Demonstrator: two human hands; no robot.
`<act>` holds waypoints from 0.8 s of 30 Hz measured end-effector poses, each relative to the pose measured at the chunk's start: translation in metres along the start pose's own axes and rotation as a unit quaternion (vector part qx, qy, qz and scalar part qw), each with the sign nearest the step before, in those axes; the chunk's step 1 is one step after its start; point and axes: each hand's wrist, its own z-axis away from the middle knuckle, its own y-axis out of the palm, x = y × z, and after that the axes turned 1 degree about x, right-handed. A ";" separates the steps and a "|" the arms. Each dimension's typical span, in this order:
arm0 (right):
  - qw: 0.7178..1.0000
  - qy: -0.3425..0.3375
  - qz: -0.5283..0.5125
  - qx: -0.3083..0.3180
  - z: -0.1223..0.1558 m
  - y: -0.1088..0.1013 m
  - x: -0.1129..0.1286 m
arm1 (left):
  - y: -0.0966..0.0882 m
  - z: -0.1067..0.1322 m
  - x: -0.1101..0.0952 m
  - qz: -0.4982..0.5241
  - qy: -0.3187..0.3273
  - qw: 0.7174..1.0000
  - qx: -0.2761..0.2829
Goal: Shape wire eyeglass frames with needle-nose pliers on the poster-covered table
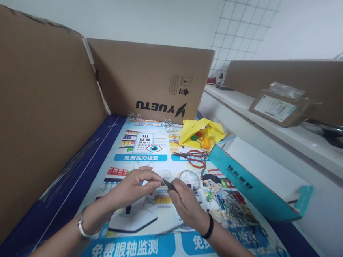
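My left hand is pinched shut on a tiny piece I cannot make out, held just above a printed eye-test poster. My right hand is closed round a thin dark tool, whose tip meets the left fingertips. Both hands hover near the poster's middle. A silver bangle circles my left wrist and a black band my right. Fine wire or thread lies under the hands.
A round clear lens or tape roll lies just beyond my right hand. Scissors, red cord and a yellow bag with beads sit farther back. A teal box lid stands right; small wire hooks scatter beside it. Cardboard walls enclose left and back.
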 end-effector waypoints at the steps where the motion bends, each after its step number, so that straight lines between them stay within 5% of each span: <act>1: 1.000 -0.009 0.018 -0.007 0.000 0.000 -0.001 | 0.000 0.000 0.001 0.002 0.002 1.000 0.000; 8: 0.993 -0.055 0.094 -0.052 0.002 -0.002 -0.003 | 0.002 0.000 0.010 0.028 0.006 1.000 0.007; 24: 0.997 -0.063 0.034 -0.030 0.003 -0.001 -0.004 | 0.003 0.000 0.014 0.052 0.039 0.998 0.028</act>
